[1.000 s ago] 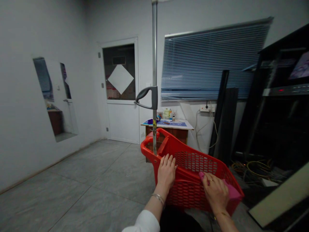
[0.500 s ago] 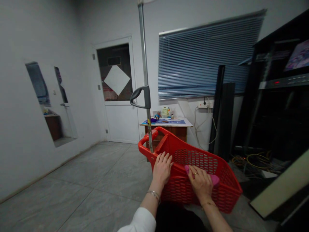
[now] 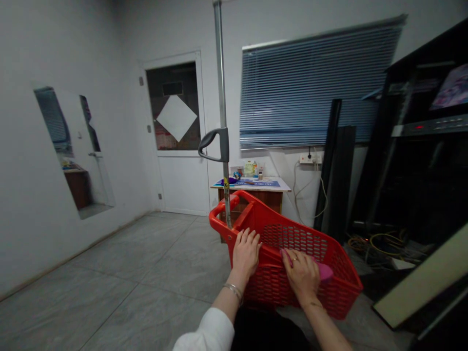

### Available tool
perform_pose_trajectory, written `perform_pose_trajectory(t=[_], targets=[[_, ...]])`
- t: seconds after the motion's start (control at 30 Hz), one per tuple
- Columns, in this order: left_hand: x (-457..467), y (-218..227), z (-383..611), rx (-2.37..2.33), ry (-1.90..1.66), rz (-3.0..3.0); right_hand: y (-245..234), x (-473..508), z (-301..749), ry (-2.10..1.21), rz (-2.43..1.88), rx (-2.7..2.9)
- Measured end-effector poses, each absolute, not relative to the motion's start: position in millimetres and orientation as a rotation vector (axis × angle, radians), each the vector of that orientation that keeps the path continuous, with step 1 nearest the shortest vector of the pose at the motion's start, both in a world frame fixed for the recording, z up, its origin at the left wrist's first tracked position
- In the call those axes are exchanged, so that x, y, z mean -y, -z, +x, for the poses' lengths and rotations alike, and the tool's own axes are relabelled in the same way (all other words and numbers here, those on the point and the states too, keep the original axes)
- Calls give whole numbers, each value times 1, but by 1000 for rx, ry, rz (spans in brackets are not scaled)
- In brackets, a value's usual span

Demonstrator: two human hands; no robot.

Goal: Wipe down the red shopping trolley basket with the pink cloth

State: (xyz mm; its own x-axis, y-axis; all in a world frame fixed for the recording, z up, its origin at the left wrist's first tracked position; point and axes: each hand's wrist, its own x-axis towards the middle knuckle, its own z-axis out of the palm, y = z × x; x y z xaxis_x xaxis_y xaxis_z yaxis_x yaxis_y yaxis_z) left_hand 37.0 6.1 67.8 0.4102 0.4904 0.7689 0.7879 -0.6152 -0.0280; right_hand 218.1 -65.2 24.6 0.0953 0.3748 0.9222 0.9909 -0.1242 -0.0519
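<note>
A red plastic shopping basket (image 3: 292, 239) with perforated walls sits tilted in front of me, its metal pole and grey pull handle (image 3: 215, 145) rising at its far left end. My left hand (image 3: 246, 252) rests on the near rim, fingers curled over the edge and gripping it. My right hand (image 3: 302, 276) presses a pink cloth (image 3: 323, 271) flat against the near rim further right, fingers closed over the cloth.
A small wooden table (image 3: 252, 191) with bottles and papers stands behind the basket, under blue window blinds (image 3: 314, 87). A white door (image 3: 179, 141) is at the back. Black panels, a dark cabinet (image 3: 420, 146) and loose cables (image 3: 380, 241) crowd the right. Grey tiled floor spreads left.
My right hand has slid the pink cloth leftward along the basket rim from its right corner. My left hand has kept its grip; the view shifted slightly.
</note>
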Motion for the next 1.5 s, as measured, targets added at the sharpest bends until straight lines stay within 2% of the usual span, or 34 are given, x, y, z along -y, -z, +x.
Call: perform_pose_trajectory(t=[0.2,0.63,1.03,1.33,1.5], targets=[[-11,-68,28,1058,1039,-2286,-36,51,183,942,-1592,1423],[-8,-64,39,1090,1126,-2289,-4,98,295,948,-1573,1549],[-7,-67,34,1104,1114,-2272,-38,48,176,967,-1634,1407],[-12,-67,32,1084,1145,-2295,-11,91,264,1103,-1674,1418],[-8,-65,40,1109,1204,-2276,-15,86,257,1098,-1721,1293]])
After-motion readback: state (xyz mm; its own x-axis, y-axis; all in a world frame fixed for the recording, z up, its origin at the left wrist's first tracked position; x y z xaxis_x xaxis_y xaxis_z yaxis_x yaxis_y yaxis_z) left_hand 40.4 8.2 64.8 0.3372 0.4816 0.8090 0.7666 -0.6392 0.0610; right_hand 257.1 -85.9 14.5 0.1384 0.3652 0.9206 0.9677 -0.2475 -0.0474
